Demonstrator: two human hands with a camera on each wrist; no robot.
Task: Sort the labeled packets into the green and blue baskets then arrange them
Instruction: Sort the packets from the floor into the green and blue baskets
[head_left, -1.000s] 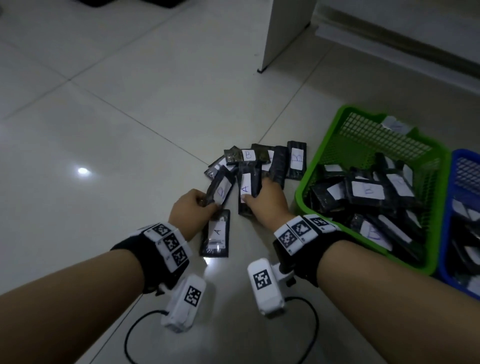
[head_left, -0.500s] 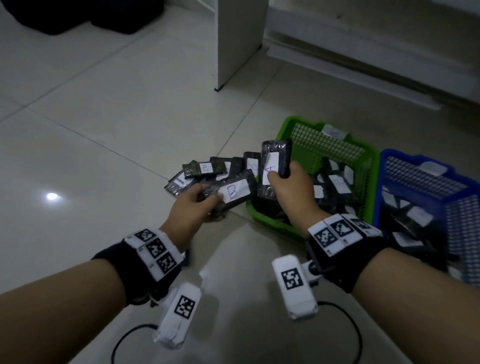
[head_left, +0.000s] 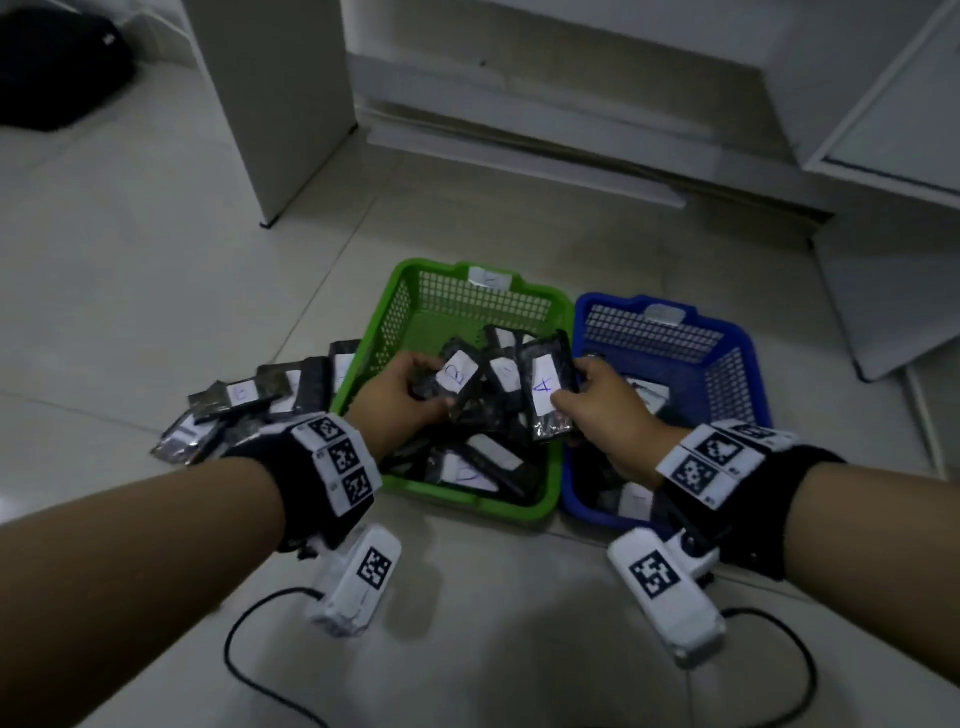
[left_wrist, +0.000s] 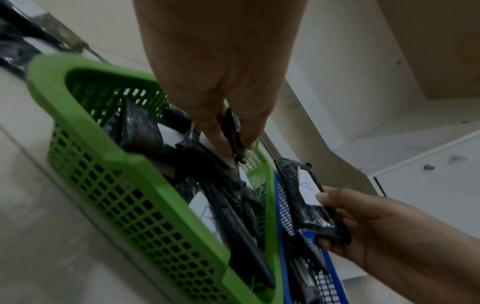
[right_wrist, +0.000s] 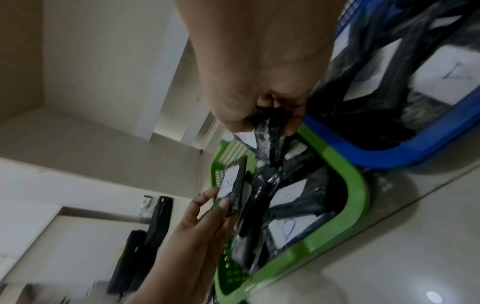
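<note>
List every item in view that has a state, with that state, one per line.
Left hand: pinching the B packet, over the green basket.
Right hand: pinching the A packet, near the divide between baskets.
Green basket: holds packets.
Blue basket: holds packets.
Floor packets: unsorted, lying left of the green basket.

Floor: pale glossy tiles (head_left: 130, 291); white furniture panel (head_left: 280, 104) standing upright on floor beyond baskets | white cabinet (head_left: 893, 130) at right | dark object (head_left: 52, 67) far left, blurred | black cable (head_left: 244, 639) lying on tiles, near edge
</note>
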